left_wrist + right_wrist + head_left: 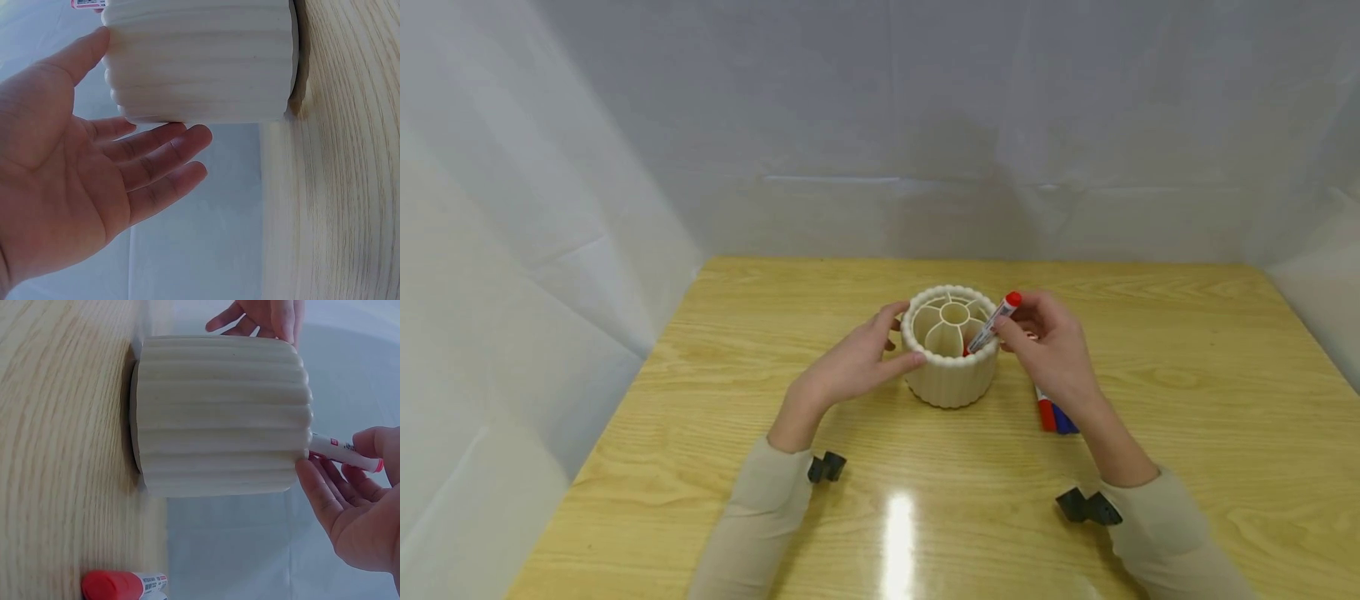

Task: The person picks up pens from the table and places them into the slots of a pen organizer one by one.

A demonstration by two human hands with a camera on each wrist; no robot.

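A ribbed cream holder [951,375] stands upright on the wooden counter [1187,367], and everything else is placed by it. Its top is split into wedge compartments around a round middle well.

The left hand [850,367] lies against the holder's left side with straight, spread fingers, thumb tip on the rim nearest the person and the other fingers along the ribbed wall; in the left wrist view the palm [56,187] faces the wall and the fingers [162,147] reach under its curve, relaxed and gripping nothing.

The right hand [1048,350] is just right of the holder and pinches a red-capped marker [992,325] between thumb and fingertips. The marker is tilted, its cap up and to the right of the rim, its lower end down inside a compartment on the holder's right side; which wedge exactly I cannot tell. The right wrist view shows the marker [344,453] sticking out past the rim with the fingers [325,487] curled beside it.

On the counter, just right of the holder and partly under the right wrist, lie a second red marker [1045,412] and a blue marker [1063,421], side by side and touching
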